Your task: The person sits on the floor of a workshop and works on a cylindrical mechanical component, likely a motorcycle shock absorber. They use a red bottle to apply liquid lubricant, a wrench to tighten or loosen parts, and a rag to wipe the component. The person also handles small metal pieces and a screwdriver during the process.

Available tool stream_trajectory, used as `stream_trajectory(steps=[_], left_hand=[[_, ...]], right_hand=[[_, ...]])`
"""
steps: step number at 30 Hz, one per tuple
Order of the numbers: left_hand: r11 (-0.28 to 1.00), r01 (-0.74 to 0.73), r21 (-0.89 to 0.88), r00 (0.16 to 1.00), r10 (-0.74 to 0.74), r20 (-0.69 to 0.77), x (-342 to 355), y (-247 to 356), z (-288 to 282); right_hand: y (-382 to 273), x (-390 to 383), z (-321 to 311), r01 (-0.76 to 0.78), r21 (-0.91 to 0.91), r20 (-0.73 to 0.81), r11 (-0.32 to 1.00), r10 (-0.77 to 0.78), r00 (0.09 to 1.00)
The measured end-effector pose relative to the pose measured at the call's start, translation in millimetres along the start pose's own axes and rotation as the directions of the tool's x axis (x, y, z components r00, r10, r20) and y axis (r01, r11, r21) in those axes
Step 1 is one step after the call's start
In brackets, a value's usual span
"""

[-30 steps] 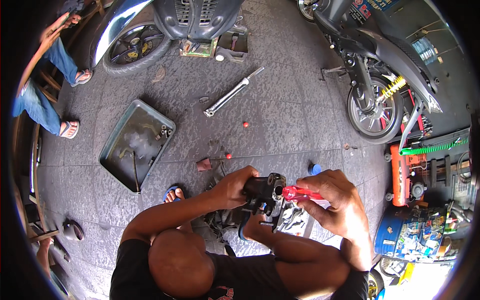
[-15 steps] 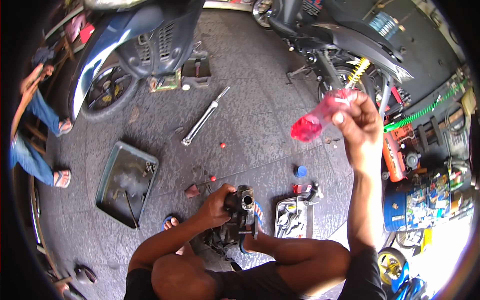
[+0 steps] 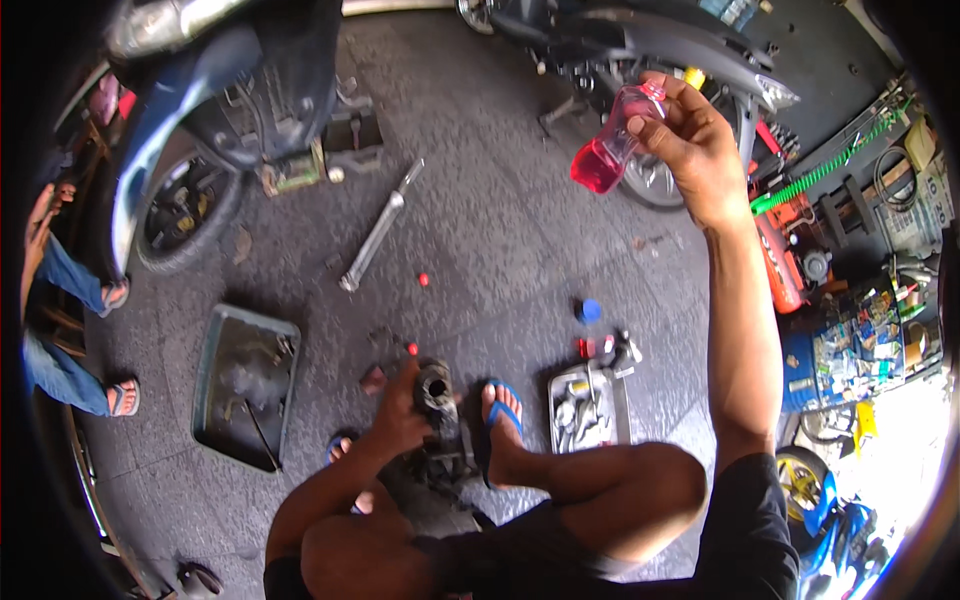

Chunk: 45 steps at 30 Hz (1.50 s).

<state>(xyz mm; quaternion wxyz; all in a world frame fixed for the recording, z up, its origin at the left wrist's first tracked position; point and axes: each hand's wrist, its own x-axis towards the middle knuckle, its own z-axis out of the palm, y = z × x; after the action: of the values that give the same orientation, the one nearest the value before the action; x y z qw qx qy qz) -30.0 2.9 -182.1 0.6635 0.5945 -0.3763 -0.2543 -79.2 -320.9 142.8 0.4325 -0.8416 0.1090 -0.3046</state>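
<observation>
High at the right, my right hand (image 3: 697, 150) is closed around the neck of a clear plastic bottle (image 3: 606, 145). The bottle slants with its base down to the left, and red liquid pools in that lower end. Low in the middle, between my legs, my left hand (image 3: 403, 412) grips a dark, dirty metal tube (image 3: 436, 388). The tube stands roughly upright with its round open end facing up. Its lower part is dark and hard to make out. The two hands are far apart, and the bottle is well away from the tube.
A metal rod (image 3: 380, 230), a red ball-like piece (image 3: 423, 280) and a blue cap (image 3: 590, 311) lie on the floor. A dark tray (image 3: 205, 400) is left, a tool tray (image 3: 622, 405) right. A scooter (image 3: 250, 80) and motorcycle (image 3: 660, 50) stand beyond. Someone in jeans (image 3: 60, 375) sits left.
My right hand has moved up and slightly left with the bottle, whose red liquid now shows clearly. My left hand and the tube have shifted left in the picture; the whole view has also shifted.
</observation>
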Motion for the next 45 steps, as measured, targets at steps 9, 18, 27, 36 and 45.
stream_trajectory(steps=[9, 18, 27, 36, 45], left_hand=[[0.962, -0.267, -0.051, 0.957, 0.259, -0.128, -19.3, -24.4, -38.4], [0.999, 0.029, -0.046, 0.998, -0.032, -0.054, -21.2, 19.1, -96.6], [0.983, 0.182, -0.010, 0.981, -0.181, 0.068, -13.7, 21.4, -128.1], [0.983, 0.183, -0.016, 0.980, -0.181, 0.083, 13.3, 8.3, -146.1], [0.994, 0.108, -0.004, 0.989, -0.107, 0.105, 22.3, -1.0, -151.8]], right_hand=[[194.4, -116.1, -67.9, -0.463, -0.422, -0.060, 0.780, 0.485, 0.872], [401.5, -235.5, -112.0, -0.720, -0.602, -0.363, 0.345, 0.685, 0.632], [450.3, -274.3, -89.5, -0.789, -0.561, -0.362, 0.251, 0.783, 0.506], [478.1, -267.8, -102.8, -0.831, -0.530, -0.433, 0.169, 0.788, 0.437], [463.6, -248.7, -94.6, -0.935, -0.354, -0.395, 0.027, 0.902, 0.175]])
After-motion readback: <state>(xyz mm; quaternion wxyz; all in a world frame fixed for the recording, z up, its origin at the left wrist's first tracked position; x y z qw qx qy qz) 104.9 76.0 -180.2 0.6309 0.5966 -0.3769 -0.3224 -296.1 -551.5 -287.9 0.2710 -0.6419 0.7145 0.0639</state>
